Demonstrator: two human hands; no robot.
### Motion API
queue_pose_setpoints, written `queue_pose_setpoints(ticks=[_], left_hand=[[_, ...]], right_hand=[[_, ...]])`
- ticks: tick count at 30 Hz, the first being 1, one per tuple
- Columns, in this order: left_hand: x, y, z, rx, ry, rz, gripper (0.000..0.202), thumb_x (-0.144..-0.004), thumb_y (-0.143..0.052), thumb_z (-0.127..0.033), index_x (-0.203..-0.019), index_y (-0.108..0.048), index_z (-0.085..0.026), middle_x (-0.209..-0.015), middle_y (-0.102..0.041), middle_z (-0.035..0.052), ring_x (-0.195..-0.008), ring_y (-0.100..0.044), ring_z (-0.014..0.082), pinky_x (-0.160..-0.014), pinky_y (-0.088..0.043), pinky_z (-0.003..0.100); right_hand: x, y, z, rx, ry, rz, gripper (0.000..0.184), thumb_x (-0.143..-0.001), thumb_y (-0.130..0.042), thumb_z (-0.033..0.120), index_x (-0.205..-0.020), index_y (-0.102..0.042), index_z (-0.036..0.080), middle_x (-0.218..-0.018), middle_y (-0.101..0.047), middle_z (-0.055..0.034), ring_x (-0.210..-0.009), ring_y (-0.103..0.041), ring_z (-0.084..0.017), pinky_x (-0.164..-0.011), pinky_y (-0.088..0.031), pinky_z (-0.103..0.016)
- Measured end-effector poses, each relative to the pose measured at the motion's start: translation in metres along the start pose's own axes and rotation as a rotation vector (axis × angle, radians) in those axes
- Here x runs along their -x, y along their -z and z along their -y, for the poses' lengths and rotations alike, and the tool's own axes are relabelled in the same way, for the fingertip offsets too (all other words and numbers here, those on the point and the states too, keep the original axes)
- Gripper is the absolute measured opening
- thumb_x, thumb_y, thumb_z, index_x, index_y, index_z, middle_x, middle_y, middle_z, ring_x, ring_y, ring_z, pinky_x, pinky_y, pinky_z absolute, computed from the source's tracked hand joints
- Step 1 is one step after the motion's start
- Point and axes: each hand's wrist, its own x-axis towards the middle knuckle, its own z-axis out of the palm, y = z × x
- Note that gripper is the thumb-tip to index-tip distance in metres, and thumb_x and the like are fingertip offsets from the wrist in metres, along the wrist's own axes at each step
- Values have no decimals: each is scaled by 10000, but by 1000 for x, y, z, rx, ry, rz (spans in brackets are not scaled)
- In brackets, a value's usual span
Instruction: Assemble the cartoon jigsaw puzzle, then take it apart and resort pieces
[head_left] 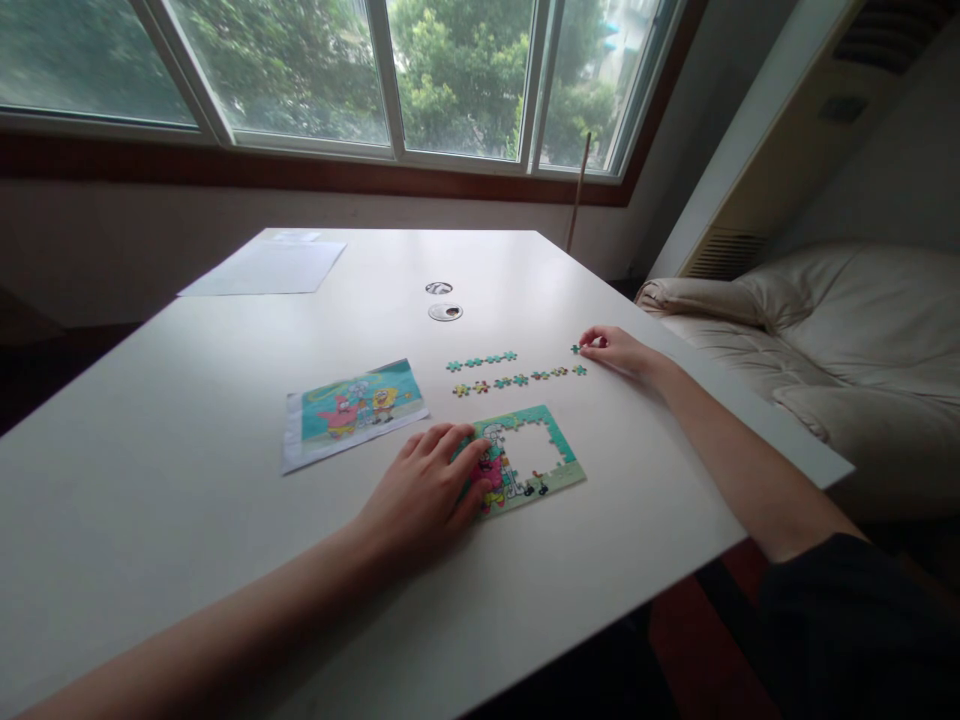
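Note:
A partly assembled jigsaw puzzle (566, 465) lies on the white table, with a large gap in its upper right portion. My left hand (431, 480) rests over the puzzle's left side, fingers apart and lying on it. To the right, my right hand (615, 352) pinches a small green puzzle piece (575, 349) at or just above the tabletop. Loose pieces sit in two rows beyond the puzzle: a back row of teal pieces (482, 361) and a front row of mixed-colour pieces (521, 380). Left of the puzzle is a printed picture sheet (360, 408) with cartoon figures.
Blank white sheets (266, 265) lie at the table's far left. Two round metal fittings (445, 313) are set in the table's middle. A cream sofa (840, 330) stands beyond the right edge, and windows (461, 80) line the back wall.

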Motion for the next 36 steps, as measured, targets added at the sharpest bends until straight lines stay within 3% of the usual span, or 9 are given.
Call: queue_pose_setpoints(ticks=[6, 16, 20, 24, 28, 31, 36], left_hand=[[0, -2, 1, -7, -10, -1, 331, -900, -370, -343, -1169, -497, -198, -1187, -506, 108, -1097, -422, 272, -912, -373, 471], [0, -2, 2, -14, -9, 19, 337, -900, -366, -345, -1179, -488, -201, -1193, -496, 109, -1108, -415, 275, -917, -367, 467], [0, -1, 1, -20, -5, 25, 338, -902, -359, -344, -1179, -486, -197, -1198, -493, 111, -1111, -411, 277, -917, -365, 468], [0, -1, 1, -24, -4, 19, 335, -904, -354, -346, -1175, -486, -199, -1193, -495, 105, -1106, -412, 272, -916, -363, 460], [0, -2, 1, -28, -8, 10, 330, -906, -353, -348, -1166, -493, -202, -1190, -496, 100, -1098, -413, 267, -917, -363, 451], [-1, -3, 1, -33, -4, 18, 339, -905, -355, -353, -1177, -489, -201, -1190, -494, 103, -1098, -411, 271, -916, -361, 458], [-1, -3, 0, -24, -4, 19, 340, -907, -353, -356, -1178, -489, -201, -1187, -496, 100, -1094, -413, 266, -916, -363, 453]], right_hand=[[2, -1, -3, 5, 27, -37, 294, -690, -597, 383, -871, -599, 151, -581, -454, 35, -528, -382, -95, -539, -336, -222], [1, -6, 9, -234, 103, -38, 246, -654, -634, 339, -789, -596, 137, -793, -622, -47, -660, -516, -114, -641, -422, -255], [9, -11, 38, -400, 125, 38, 288, -665, -628, 381, -819, -617, 138, -850, -645, -65, -743, -573, -136, -699, -449, -285], [33, -22, 88, -447, 281, 286, 240, -738, -587, 335, -860, -628, 133, -854, -651, -61, -779, -584, -133, -703, -455, -279], [57, -34, 128, -359, 467, 508, 192, -792, -550, 259, -899, -637, 126, -852, -657, -58, -751, -573, -119, -637, -439, -241], [66, -43, 139, -332, 522, 517, 161, -807, -531, 204, -905, -640, 136, -856, -663, -48, -755, -571, -116, -662, -438, -235], [68, -53, 141, -209, 521, 359, 153, -794, -541, 177, -900, -648, 144, -821, -660, -36, -703, -542, -110, -654, -426, -227]])
